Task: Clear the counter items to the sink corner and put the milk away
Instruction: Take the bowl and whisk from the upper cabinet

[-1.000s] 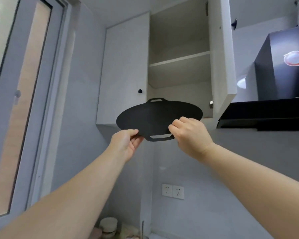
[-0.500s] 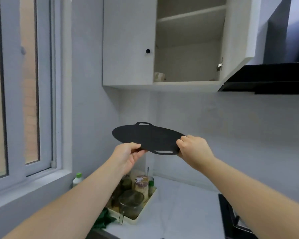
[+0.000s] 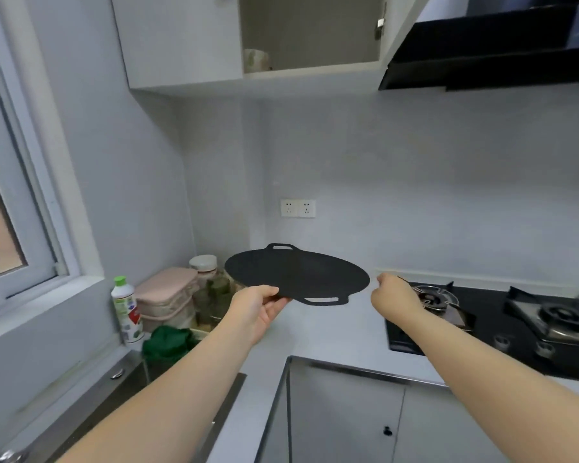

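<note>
Past the green-capped bottle (image 3: 125, 305) and pink boxes (image 3: 166, 289) in the sink corner, the left hand (image 3: 259, 307) pinches the flat black mat (image 3: 296, 275) by its near edge, probably to keep it level over the counter (image 3: 331, 332), while the right hand (image 3: 393, 294) hangs loose just beside it, holding nothing.

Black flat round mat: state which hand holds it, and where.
The left hand pinches the black flat round mat at its near left rim; the right hand holds nothing.
</note>
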